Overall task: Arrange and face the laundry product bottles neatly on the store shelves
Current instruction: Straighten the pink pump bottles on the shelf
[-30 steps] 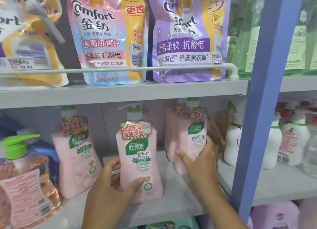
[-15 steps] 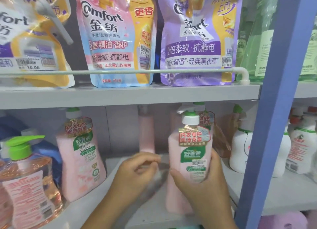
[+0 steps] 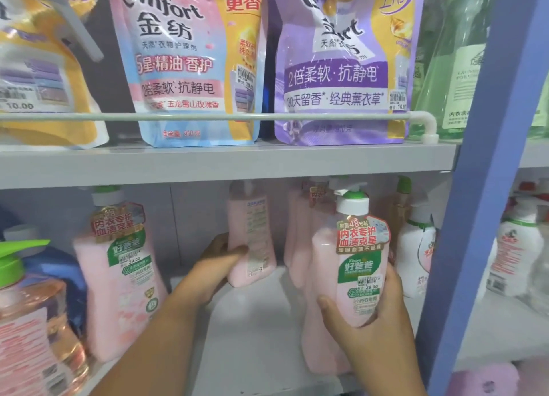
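On the lower shelf (image 3: 252, 336), my right hand (image 3: 374, 333) grips a pink pump bottle (image 3: 353, 265) at the front right, its green label facing me. My left hand (image 3: 214, 271) holds a second pink bottle (image 3: 251, 235) deeper in the shelf, with its back label turned toward me. A third pink bottle (image 3: 121, 274) stands at the left, label forward. More pink bottles (image 3: 300, 241) stand behind the one in my right hand.
Softener pouches in pink (image 3: 190, 60) and purple (image 3: 341, 66) stand on the upper shelf behind a rail (image 3: 208, 116). A clear peach pump bottle (image 3: 32, 330) and a blue jug (image 3: 59, 271) sit at left. A blue upright post (image 3: 481, 187) bounds the right, white bottles (image 3: 416, 253) beyond.
My left hand reached deeper into the shelf and took hold of the rear pink bottle. My right hand keeps its grip on the front bottle at the right.
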Demonstrator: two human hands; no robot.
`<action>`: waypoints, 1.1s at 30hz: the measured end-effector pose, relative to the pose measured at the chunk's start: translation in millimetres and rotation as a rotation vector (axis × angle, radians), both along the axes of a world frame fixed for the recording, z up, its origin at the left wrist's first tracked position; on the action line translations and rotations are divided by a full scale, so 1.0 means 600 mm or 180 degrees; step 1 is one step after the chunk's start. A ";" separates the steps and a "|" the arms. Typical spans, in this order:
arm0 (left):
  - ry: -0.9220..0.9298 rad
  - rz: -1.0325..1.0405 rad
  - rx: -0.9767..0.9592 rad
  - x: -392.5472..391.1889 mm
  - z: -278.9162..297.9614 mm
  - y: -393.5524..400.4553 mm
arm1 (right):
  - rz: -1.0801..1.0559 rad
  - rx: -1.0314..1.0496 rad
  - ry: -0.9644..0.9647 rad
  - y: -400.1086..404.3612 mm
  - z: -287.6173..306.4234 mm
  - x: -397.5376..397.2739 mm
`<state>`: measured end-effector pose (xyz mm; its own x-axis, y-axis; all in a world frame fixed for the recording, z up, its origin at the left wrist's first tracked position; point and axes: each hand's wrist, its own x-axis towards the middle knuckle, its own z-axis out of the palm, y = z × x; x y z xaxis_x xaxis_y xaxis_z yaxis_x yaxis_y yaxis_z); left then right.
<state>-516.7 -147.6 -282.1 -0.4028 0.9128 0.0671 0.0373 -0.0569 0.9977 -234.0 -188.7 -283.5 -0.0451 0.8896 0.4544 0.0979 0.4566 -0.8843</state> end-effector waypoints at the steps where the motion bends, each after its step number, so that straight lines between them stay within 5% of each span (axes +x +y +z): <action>1: 0.0062 -0.0007 -0.0003 -0.003 -0.006 0.001 | -0.0003 0.0027 -0.0006 0.000 0.000 0.000; 6: 0.0293 0.0516 0.0075 0.005 -0.014 0.008 | -0.0005 0.0096 -0.0029 0.004 -0.004 -0.002; 11: 0.1520 0.1580 -0.0006 0.062 -0.013 -0.006 | -0.0076 0.0210 -0.0050 0.007 -0.010 -0.004; 15: 0.0282 0.1559 0.0758 0.046 0.016 0.007 | -0.0079 0.0231 -0.0047 0.012 -0.016 -0.003; 18: -0.0429 0.0243 0.0394 0.029 0.029 0.007 | -0.0105 0.0266 -0.0041 0.015 -0.019 -0.003; 22: 0.0517 -0.0207 0.0026 0.017 0.009 0.005 | -0.0099 0.0267 -0.0080 0.021 -0.022 -0.003; 25: 0.1267 0.0873 0.0045 0.022 0.009 0.019 | -0.0093 0.0318 -0.0081 0.022 -0.026 -0.003; 28: 0.2206 0.1648 -0.0795 0.038 0.018 0.041 | -0.0103 0.0361 -0.0099 0.021 -0.025 -0.003; 33: 0.2027 0.1055 -0.0746 0.015 0.003 0.065 | -0.0009 0.0272 -0.0112 0.019 -0.020 -0.001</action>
